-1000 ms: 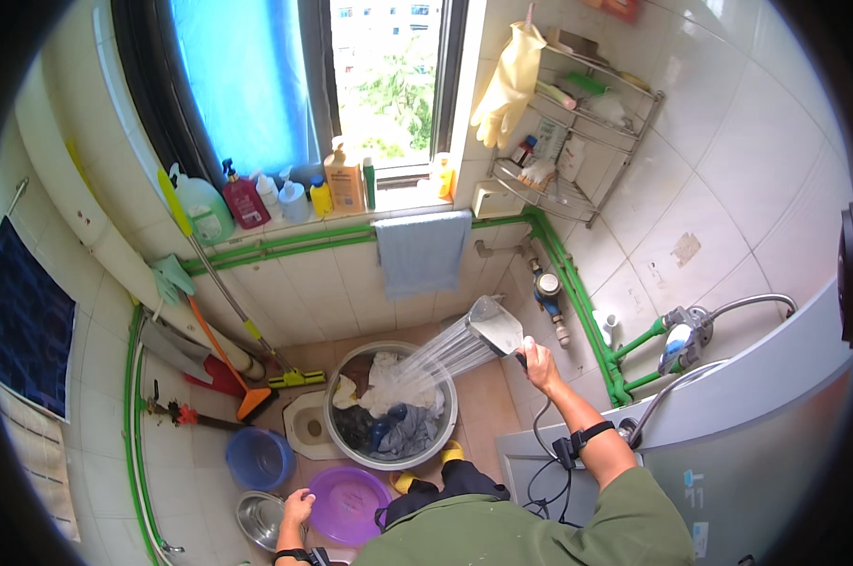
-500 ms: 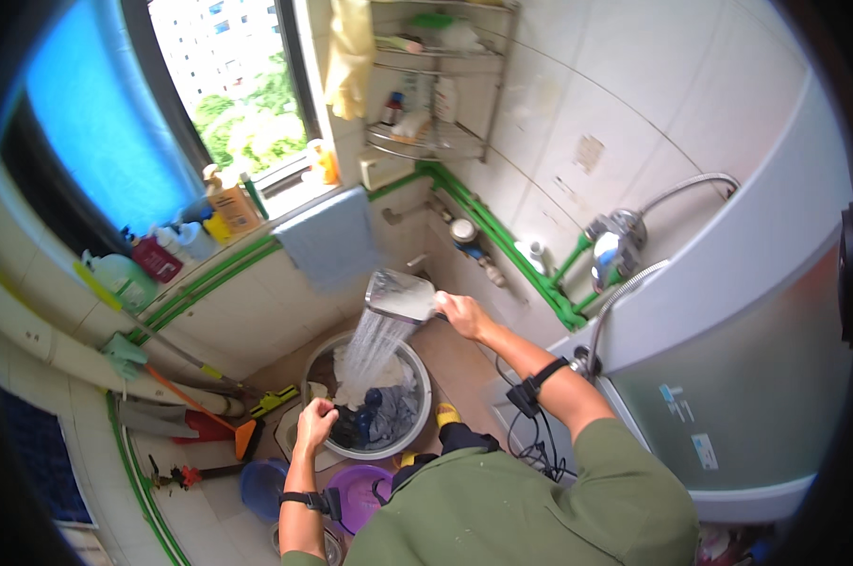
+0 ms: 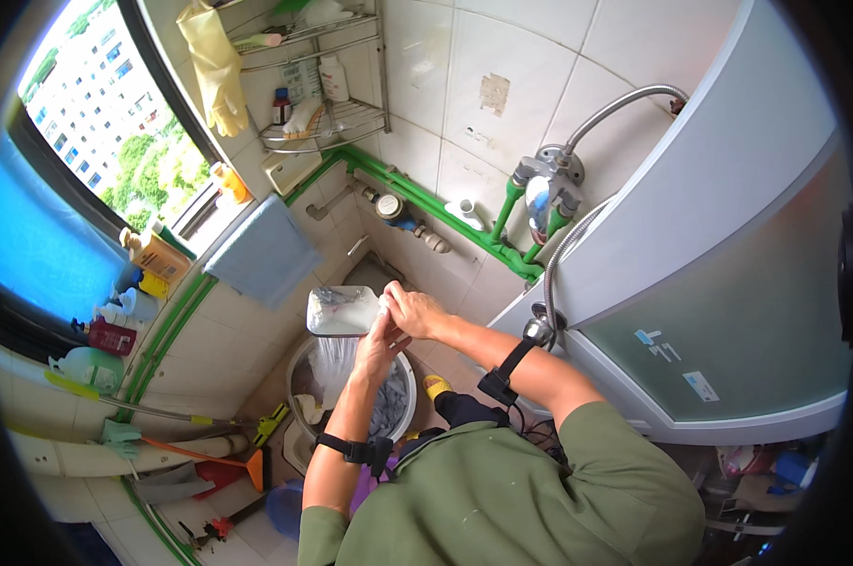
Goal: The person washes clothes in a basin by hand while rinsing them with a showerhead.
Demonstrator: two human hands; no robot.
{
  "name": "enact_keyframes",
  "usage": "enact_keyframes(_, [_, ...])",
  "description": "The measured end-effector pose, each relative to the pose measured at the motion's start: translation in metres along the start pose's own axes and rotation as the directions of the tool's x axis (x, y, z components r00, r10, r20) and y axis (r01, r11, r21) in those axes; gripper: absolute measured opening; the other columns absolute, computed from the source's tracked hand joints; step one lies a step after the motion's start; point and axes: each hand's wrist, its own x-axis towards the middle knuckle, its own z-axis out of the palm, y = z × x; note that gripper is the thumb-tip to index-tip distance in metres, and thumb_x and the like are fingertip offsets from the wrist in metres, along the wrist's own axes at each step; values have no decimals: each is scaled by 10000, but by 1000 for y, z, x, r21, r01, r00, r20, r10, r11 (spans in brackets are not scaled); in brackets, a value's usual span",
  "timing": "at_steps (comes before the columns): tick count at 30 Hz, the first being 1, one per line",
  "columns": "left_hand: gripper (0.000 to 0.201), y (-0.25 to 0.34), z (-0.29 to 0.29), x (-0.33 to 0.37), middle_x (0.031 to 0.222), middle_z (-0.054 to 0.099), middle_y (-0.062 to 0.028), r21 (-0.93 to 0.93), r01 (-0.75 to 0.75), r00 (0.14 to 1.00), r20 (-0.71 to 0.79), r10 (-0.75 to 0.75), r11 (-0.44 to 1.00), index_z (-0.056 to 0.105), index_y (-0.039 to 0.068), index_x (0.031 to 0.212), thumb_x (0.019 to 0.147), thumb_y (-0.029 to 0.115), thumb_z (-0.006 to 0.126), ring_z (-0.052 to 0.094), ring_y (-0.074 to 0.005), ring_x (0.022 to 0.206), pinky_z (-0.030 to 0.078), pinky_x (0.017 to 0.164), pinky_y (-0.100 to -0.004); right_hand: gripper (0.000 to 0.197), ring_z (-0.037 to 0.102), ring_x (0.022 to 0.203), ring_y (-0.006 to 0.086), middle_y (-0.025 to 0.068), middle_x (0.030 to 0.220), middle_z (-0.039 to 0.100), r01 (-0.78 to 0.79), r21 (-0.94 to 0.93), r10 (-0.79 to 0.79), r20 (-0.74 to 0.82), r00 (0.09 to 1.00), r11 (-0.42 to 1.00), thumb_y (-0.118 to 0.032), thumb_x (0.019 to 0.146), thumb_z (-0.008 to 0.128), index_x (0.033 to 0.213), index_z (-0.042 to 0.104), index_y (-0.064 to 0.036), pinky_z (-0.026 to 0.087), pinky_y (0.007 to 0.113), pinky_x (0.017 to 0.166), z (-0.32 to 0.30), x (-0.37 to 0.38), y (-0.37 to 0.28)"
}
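A shiny, rectangular shower head [image 3: 343, 311] hangs above a large pale tub [image 3: 409, 407], with water streaming down from its lower edge. My right hand [image 3: 417, 313] is closed around its handle. Close against it, my left hand [image 3: 377, 347] reaches up with its fingers at the handle, touching my right hand. Wet clothes [image 3: 389, 401], grey and dark with some white cloth, lie in the tub. My left forearm hides part of the tub, and the hands cover the handle.
A purple basin [image 3: 362, 486] and a blue basin [image 3: 285, 509] stand by the tub. Bottles [image 3: 110, 335] line the sill. A light blue towel [image 3: 264, 250] hangs below the window. Green pipes [image 3: 426, 206] run along the wall; the shower cabin [image 3: 728, 340] rises at right.
My left hand has come up from beside the tub to the shower head's handle, meeting my right hand. The view has swung, and water still streams into the tub.
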Motion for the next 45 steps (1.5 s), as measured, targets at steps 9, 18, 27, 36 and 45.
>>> enact_keyframes(9, [510, -16, 0, 23, 1261, 586, -60, -134, -71, 964, -262, 34, 988, 547, 185, 1361, 938, 443, 668, 599, -253, 1095, 510, 914, -481, 428, 691, 883, 309, 196, 978, 693, 113, 282, 53, -521, 852, 953, -216, 916, 615, 1293, 509, -44, 544, 419, 781, -53, -18, 15])
enact_keyframes(18, [424, -18, -9, 22, 978, 593, 20, -172, -89, 945, -326, 29, 981, 633, 184, 1255, 927, 448, 685, 628, -195, 923, 520, 875, -403, 171, 599, 737, 113, 34, 851, 617, 393, 576, 567, -809, 153, 717, -158, 926, 643, 997, 538, -43, 485, 241, 607, -132, -21, 70])
enact_keyframes(27, [439, -5, -10, 0, 990, 640, 5, -124, -124, 951, -298, 82, 984, 618, 167, 1293, 948, 435, 658, 653, -167, 885, 534, 867, -368, 259, 477, 458, 188, 31, 580, 511, 424, 855, 741, -488, 461, 299, -332, 865, 462, 700, 500, -135, 487, 387, 514, -144, -21, 40])
enact_keyframes(36, [444, 4, -56, -31, 1178, 662, -65, -273, -175, 950, -301, 89, 946, 593, 204, 1315, 974, 489, 588, 669, -271, 997, 511, 954, -436, 219, 562, 553, 142, 31, 675, 584, 146, 778, 364, -440, 821, 611, -267, 941, 503, 827, 555, -88, 505, 328, 502, -89, -2, 18])
enact_keyframes(45, [423, 28, -81, -66, 1301, 629, -86, -321, -266, 921, -362, 141, 909, 578, 180, 1282, 1006, 494, 515, 611, -313, 1172, 431, 1069, -485, 504, 662, 809, 411, 226, 820, 671, 178, 24, -179, 239, 954, 984, -556, 852, 673, 890, 639, -54, 499, 492, 698, 34, -21, -33])
